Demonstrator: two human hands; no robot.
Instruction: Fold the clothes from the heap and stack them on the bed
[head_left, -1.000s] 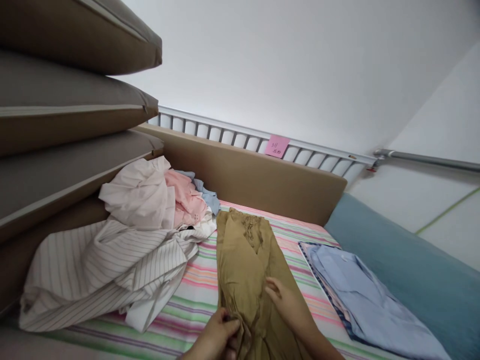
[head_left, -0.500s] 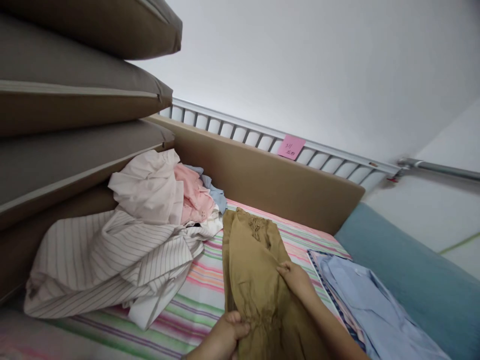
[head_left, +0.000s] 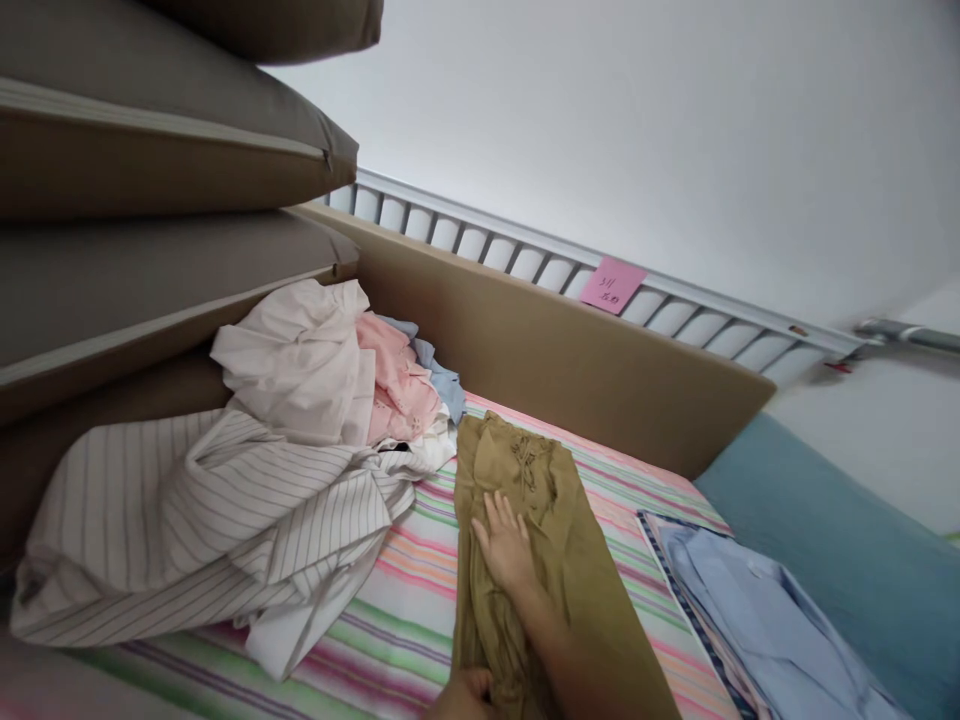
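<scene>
A pair of olive-brown trousers with a gathered waist lies lengthwise on the striped bedsheet. My right hand rests flat on the cloth below the waist, its fingers spread. Low in the view, my left hand pinches the trousers' near left edge; part of that hand is cut off by the frame.
Loose clothes are heaped on the left, among them a striped white garment and a pink one. Folded blue clothing lies right. Stacked cushions, a brown panel and a teal panel surround the bed.
My right hand has left the trousers' right side and moved left and up onto their upper part, opening flat. My left hand has drawn lower with the edge. The trousers lie flatter.
</scene>
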